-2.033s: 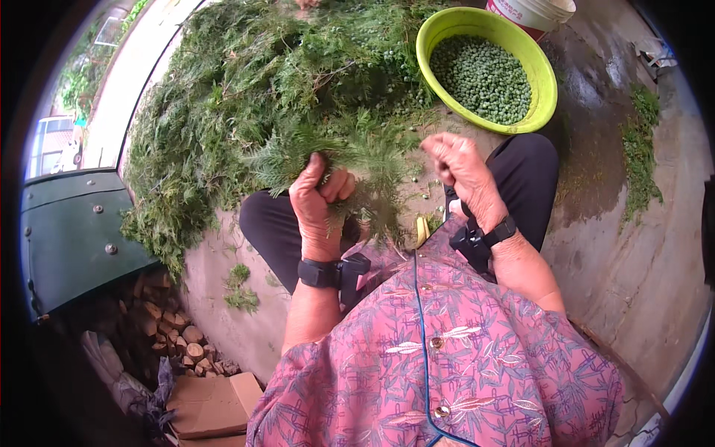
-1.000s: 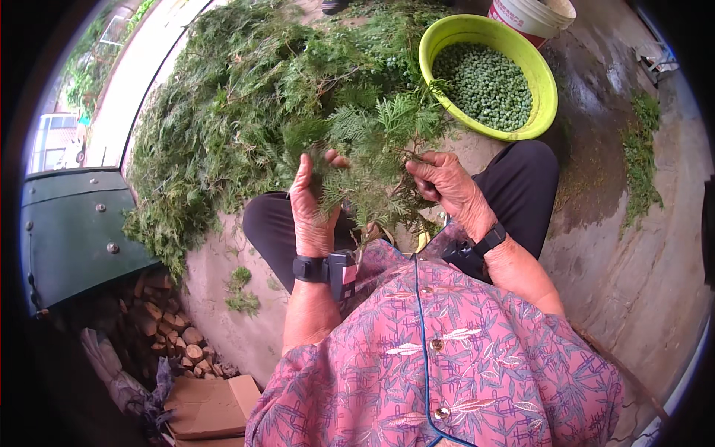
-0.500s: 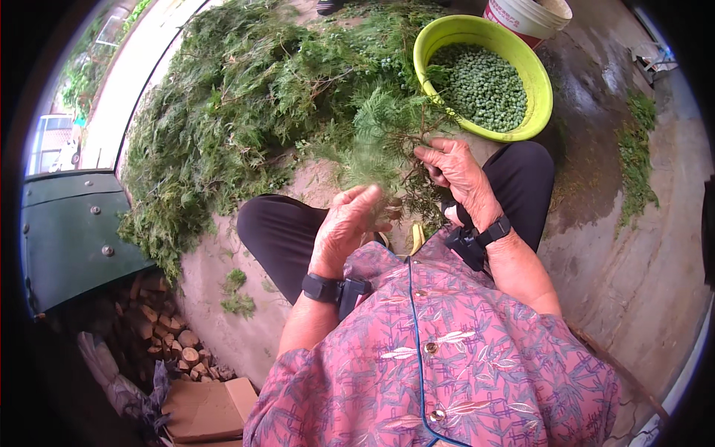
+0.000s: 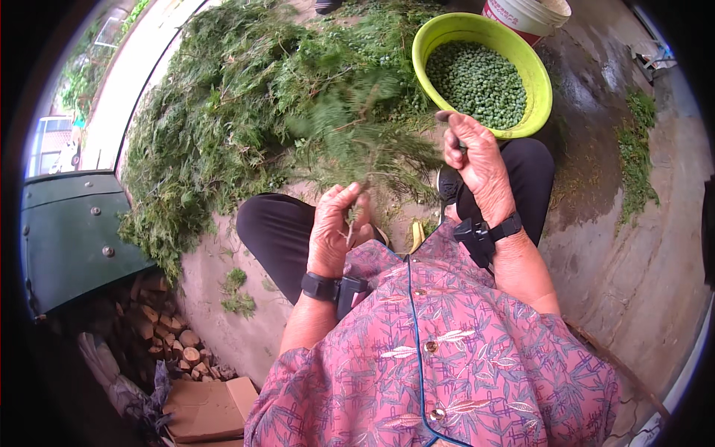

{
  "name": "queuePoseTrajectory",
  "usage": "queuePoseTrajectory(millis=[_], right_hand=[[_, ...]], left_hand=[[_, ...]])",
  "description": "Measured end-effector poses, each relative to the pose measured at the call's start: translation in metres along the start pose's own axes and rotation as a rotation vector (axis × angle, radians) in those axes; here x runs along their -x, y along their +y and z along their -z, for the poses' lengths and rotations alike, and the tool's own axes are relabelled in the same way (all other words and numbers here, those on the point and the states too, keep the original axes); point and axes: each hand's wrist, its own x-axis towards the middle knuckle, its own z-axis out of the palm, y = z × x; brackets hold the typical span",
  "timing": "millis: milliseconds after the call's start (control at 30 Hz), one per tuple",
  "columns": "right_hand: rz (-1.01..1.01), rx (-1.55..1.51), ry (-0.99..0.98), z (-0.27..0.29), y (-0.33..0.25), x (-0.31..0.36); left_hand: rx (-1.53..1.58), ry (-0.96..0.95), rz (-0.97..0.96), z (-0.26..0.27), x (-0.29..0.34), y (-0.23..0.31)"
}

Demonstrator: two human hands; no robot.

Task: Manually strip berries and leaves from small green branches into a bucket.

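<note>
In my left hand (image 4: 337, 227) the fingers are closed on the stem of a leafy evergreen branch (image 4: 361, 145), which points away from me and is blurred at its tip. My right hand (image 4: 478, 164) is apart from the branch, just short of the basin, with its fingers curled. A bit of green shows inside that hand, too small to name. The yellow-green basin (image 4: 545, 97) holds many small round green cones or berries (image 4: 477, 86). Beyond my left hand a large heap of cut evergreen branches (image 4: 223, 112) covers the ground.
A white and red bucket (image 4: 525, 18) stands behind the basin. A banana peel (image 4: 417, 237) lies between my feet. To the left are a dark green metal panel (image 4: 82, 231), chopped firewood (image 4: 186, 346) and a cardboard box (image 4: 205, 410). Loose sprigs (image 4: 635, 156) lie at right.
My right hand has come away from the branch and moved up and right, closer to the basin. The branch has swung left in my left hand, its stem now showing below the fingers.
</note>
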Motion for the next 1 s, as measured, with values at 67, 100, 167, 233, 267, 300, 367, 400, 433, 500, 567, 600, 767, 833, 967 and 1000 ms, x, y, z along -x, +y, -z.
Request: queuePoseTrajectory(millis=[67, 100, 167, 233, 267, 300, 367, 400, 433, 500, 567, 600, 767, 833, 967, 1000], right_hand=[[0.005, -0.119, 0.023, 0.007, -0.003, 0.002], [0.009, -0.118, 0.024, 0.012, -0.002, 0.002], [-0.037, -0.267, 0.017, 0.020, 0.003, 0.003], [-0.059, -0.234, 0.053, 0.022, 0.013, 0.005], [-0.103, -0.182, 0.104, 0.022, 0.019, 0.005], [-0.148, -0.130, 0.154, 0.023, 0.026, 0.005], [-0.221, -0.126, 0.139, 0.019, 0.037, 0.005], [-0.207, -0.065, 0.141, 0.018, 0.041, 0.008], [-0.194, -0.004, 0.137, 0.011, 0.040, 0.011], [-0.203, -0.047, -0.012, 0.010, 0.041, 0.010], [-0.212, -0.086, -0.156, 0.004, 0.036, 0.012], [-0.209, -0.119, -0.096, 0.001, 0.032, 0.014], [-0.163, -0.141, 0.086, 0.012, 0.028, 0.010], [-0.153, -0.121, 0.125, 0.017, 0.030, 0.008], [-0.140, -0.142, 0.166, 0.024, 0.029, 0.005], [-0.108, -0.162, 0.162, 0.024, 0.029, 0.004]], left_hand=[[-0.170, -0.082, -0.158, 0.015, -0.009, -0.006], [-0.170, -0.086, -0.158, 0.022, -0.014, -0.007], [0.294, -0.244, 0.075, 0.027, -0.019, 0.001], [0.385, -0.238, 0.126, 0.030, -0.020, 0.004], [0.477, -0.326, 0.149, 0.034, -0.024, 0.005], [0.569, -0.415, 0.173, 0.036, -0.026, 0.006], [0.623, -0.395, 0.167, 0.027, -0.024, 0.008], [0.591, -0.360, 0.165, 0.027, -0.024, 0.008], [0.560, -0.326, 0.157, 0.028, -0.024, 0.008], [0.470, -0.429, 0.106, 0.042, -0.030, 0.002], [0.342, -0.332, 0.078, 0.039, -0.028, 0.000], [0.289, -0.316, 0.014, 0.037, -0.025, -0.002], [0.055, -0.113, -0.135, 0.021, -0.018, -0.001], [-0.114, -0.005, -0.204, 0.012, -0.016, -0.003], [-0.123, 0.002, -0.202, 0.006, -0.014, -0.003], [-0.122, 0.003, -0.199, 0.007, -0.016, -0.003]])
